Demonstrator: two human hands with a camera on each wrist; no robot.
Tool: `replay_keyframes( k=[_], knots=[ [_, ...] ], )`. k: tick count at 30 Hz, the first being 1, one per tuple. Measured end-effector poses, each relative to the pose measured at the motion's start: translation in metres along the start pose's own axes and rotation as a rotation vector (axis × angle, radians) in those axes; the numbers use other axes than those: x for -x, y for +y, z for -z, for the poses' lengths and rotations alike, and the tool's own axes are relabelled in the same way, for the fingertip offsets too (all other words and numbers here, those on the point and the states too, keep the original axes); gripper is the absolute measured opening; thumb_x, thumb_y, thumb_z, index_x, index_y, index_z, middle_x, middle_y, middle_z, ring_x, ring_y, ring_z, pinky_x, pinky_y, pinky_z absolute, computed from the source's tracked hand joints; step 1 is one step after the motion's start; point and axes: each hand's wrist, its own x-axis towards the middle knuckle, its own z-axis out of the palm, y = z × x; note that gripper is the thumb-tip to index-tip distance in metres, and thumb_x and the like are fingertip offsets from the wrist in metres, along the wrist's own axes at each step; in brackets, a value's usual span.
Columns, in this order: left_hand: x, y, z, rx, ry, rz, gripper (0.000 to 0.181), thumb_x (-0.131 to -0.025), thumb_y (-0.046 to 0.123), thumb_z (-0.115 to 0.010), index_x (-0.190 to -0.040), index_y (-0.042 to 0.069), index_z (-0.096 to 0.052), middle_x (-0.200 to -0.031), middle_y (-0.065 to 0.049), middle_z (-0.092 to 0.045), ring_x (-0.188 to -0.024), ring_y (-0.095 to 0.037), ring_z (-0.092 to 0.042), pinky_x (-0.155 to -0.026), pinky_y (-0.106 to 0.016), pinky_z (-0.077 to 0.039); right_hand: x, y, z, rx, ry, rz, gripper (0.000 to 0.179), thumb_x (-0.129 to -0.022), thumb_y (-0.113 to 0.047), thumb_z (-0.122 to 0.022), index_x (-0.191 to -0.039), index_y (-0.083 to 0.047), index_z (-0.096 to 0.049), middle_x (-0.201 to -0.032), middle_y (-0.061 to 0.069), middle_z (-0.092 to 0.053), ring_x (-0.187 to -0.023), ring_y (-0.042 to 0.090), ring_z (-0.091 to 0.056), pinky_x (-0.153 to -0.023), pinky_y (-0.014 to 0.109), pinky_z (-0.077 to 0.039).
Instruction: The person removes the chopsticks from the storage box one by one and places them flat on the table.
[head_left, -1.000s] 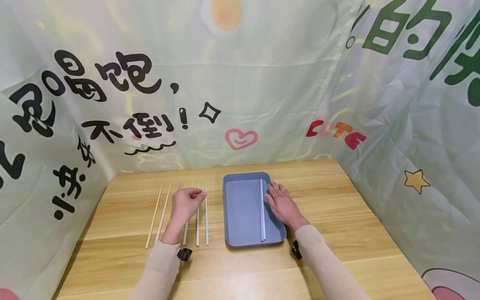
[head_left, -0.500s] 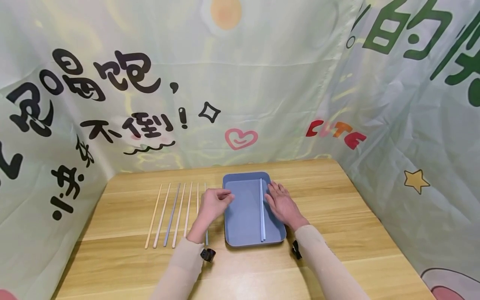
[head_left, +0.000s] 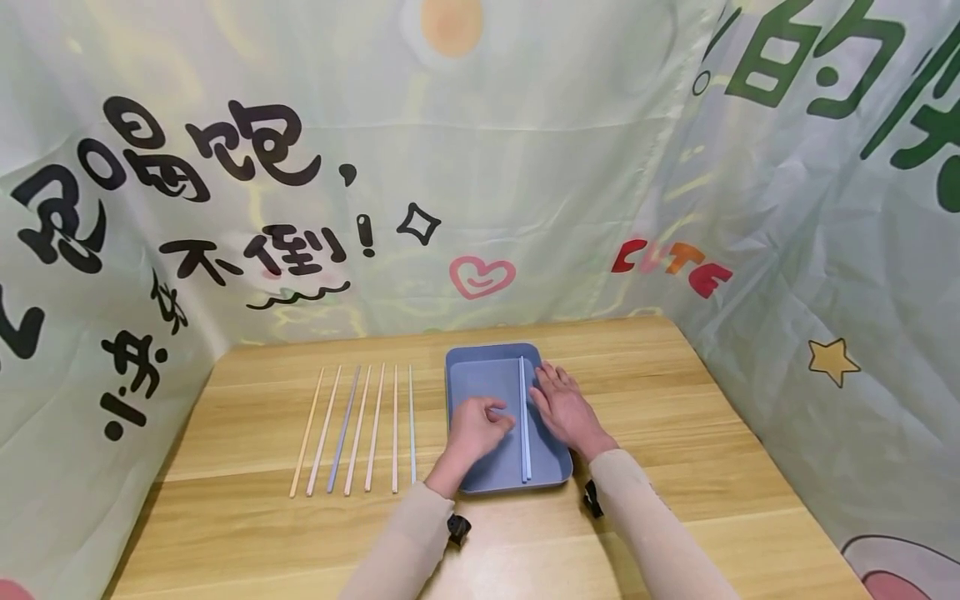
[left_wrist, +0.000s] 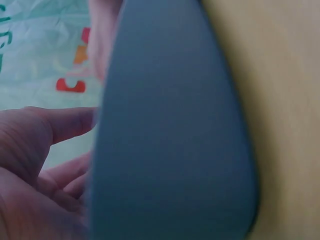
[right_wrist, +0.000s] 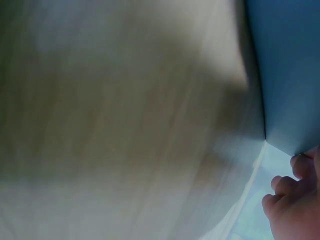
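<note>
A blue-grey tray (head_left: pixel 480 379) lies on the table, with two pale blue chopsticks (head_left: pixel 523 417) side by side along its right part. Over the tray, just left of that pair, my left hand (head_left: pixel 478 429) has loosely bent fingers and holds nothing I can see. Its thumb and fingers stand apart in the left wrist view, partly hidden behind the tray's wall (left_wrist: pixel 170 125). My right hand (head_left: pixel 570 412) rests against the tray's right rim, fingers extended. In the right wrist view its fingers (right_wrist: pixel 286 186) touch the tray's side near the far corner.
Several chopsticks lie in a spaced row left of the tray, from a yellowish one (head_left: pixel 307 432) past a purple-blue one (head_left: pixel 343 429) to a light blue one (head_left: pixel 412 425). Printed cloth (head_left: pixel 555 192) hangs behind and beside the wooden table (head_left: pixel 675 400).
My left hand has moved right, from above the row of chopsticks to over the tray, uncovering the whole row. The right hand and the pair in the tray have stayed put.
</note>
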Motion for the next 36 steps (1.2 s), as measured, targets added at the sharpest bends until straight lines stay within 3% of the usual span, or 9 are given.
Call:
replay_keyframes(
  k=[6, 13, 20, 27, 36],
  knots=[
    [0.001, 0.0, -0.021, -0.047, 0.001, 0.038, 0.029, -0.086, 0.016, -0.087, -0.11, 0.002, -0.08, -0.084, -0.005, -0.079, -0.072, -0.012, -0.071, -0.063, -0.027, -0.056, -0.001, 0.0, 0.0, -0.011, 0.009, 0.008, 0.058, -0.114, -0.032, -0.043, -0.156, 0.007, -0.042, -0.167, 0.026, -0.035, -0.154, 0.051, -0.032, -0.128, 0.062, -0.024],
    [0.001, 0.003, -0.032, -0.044, -0.001, 0.103, 0.025, -0.084, 0.014, -0.088, -0.105, 0.004, -0.08, -0.081, -0.004, -0.079, -0.07, -0.009, -0.07, -0.062, -0.025, -0.055, -0.001, 0.001, 0.0, -0.005, 0.011, 0.019, 0.057, -0.114, -0.032, -0.044, -0.156, 0.006, -0.042, -0.167, 0.026, -0.035, -0.154, 0.052, -0.033, -0.128, 0.063, -0.026],
    [0.002, 0.002, -0.04, -0.095, 0.019, 0.117, 0.02, -0.08, 0.016, -0.092, -0.09, 0.007, -0.078, -0.073, 0.002, -0.074, -0.066, -0.008, -0.062, -0.062, -0.026, -0.052, 0.0, 0.001, 0.0, -0.009, 0.009, 0.022, 0.057, -0.114, -0.032, -0.044, -0.156, 0.007, -0.042, -0.167, 0.026, -0.035, -0.154, 0.052, -0.033, -0.127, 0.064, -0.026],
    [0.004, 0.002, -0.043, -0.009, -0.014, 0.195, 0.022, -0.084, 0.013, -0.09, -0.089, 0.007, -0.069, -0.051, 0.002, -0.063, -0.038, -0.006, -0.057, -0.043, -0.023, -0.043, 0.0, 0.001, 0.0, -0.013, 0.01, 0.023, 0.057, -0.114, -0.031, -0.045, -0.156, 0.007, -0.042, -0.167, 0.027, -0.035, -0.154, 0.052, -0.032, -0.127, 0.063, -0.027],
    [0.008, 0.004, -0.042, 0.121, -0.019, 0.219, 0.025, -0.085, 0.003, -0.086, -0.083, 0.005, -0.062, -0.052, -0.005, -0.063, -0.038, -0.009, -0.059, -0.041, -0.027, -0.054, 0.0, 0.002, 0.0, -0.018, -0.002, 0.019, 0.058, -0.114, -0.032, -0.044, -0.157, 0.007, -0.041, -0.168, 0.026, -0.034, -0.154, 0.052, -0.031, -0.128, 0.063, -0.026]
  ],
)
